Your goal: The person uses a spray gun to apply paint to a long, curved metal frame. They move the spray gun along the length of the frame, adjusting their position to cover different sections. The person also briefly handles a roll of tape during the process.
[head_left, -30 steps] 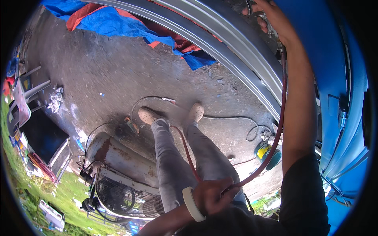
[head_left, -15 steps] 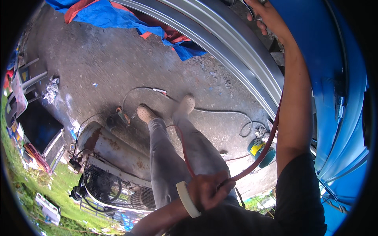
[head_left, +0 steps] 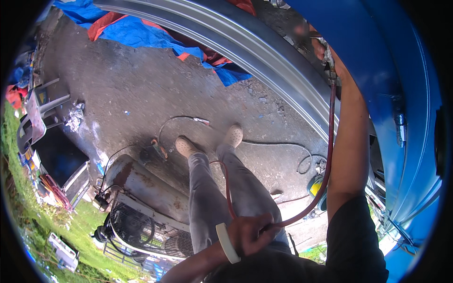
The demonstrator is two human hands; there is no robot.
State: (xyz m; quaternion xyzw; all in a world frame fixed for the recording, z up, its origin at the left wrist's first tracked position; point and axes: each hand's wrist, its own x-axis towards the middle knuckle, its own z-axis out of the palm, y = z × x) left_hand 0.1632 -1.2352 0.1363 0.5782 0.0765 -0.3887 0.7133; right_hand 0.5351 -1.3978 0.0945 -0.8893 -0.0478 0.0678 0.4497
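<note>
My left hand [head_left: 252,233] is closed around a red air hose [head_left: 304,214] in front of my waist. A pale roll of masking tape [head_left: 227,244] circles that wrist. My right arm reaches up and away at the right, under the edge of a shiny blue car panel [head_left: 377,56]. Its right hand [head_left: 319,48] is closed on what looks like a metal spray gun [head_left: 329,59], with the hose joined to its lower end. The blue panel hides part of this hand and most of the gun. A long silver-grey panel [head_left: 264,61] curves beside them.
An air compressor [head_left: 141,181] with a rusty tank stands left of my legs. A black hose [head_left: 273,143] and a grinder-like tool [head_left: 155,148] lie on the concrete. Blue-and-red tarpaulin [head_left: 141,35] lies at the far side. A plastic chair [head_left: 37,113] and a yellow-labelled can [head_left: 316,187] are nearby.
The view has shifted, so floor things sit lower and further right. My right hand has come nearer, and the blue panel's edge now covers part of it. My left hand keeps its hold.
</note>
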